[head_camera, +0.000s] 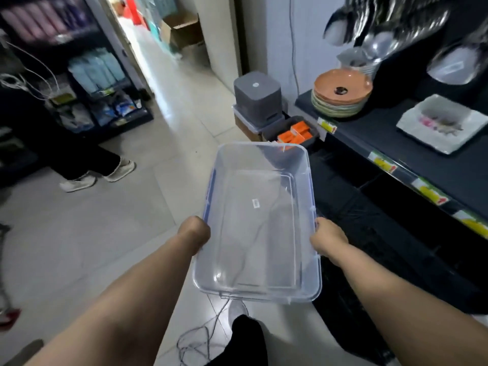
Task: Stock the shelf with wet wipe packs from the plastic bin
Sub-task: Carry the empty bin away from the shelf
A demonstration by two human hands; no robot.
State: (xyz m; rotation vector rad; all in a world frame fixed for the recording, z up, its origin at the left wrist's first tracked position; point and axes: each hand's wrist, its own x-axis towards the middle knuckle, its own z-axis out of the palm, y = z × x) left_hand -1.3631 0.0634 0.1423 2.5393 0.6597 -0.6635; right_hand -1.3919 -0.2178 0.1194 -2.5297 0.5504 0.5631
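A clear plastic bin (303,180) hangs in front of me over the tiled floor, held level, with nothing inside but a small white label on its bottom. My left hand (195,233) grips its left long rim, fingers curled under the edge. On the opposite long rim, my right hand (327,240) holds the bin. Pale blue packs (96,68) that may be wet wipes fill a dark shelf at the far left, blurred.
A dark shelf (396,133) on the right carries stacked orange plates (342,92) and a white square dish (439,122). A grey box (257,97) and a tray of orange packs (295,133) sit on the floor ahead. A person's legs (87,165) stand left. A cable (195,342) lies by my feet.
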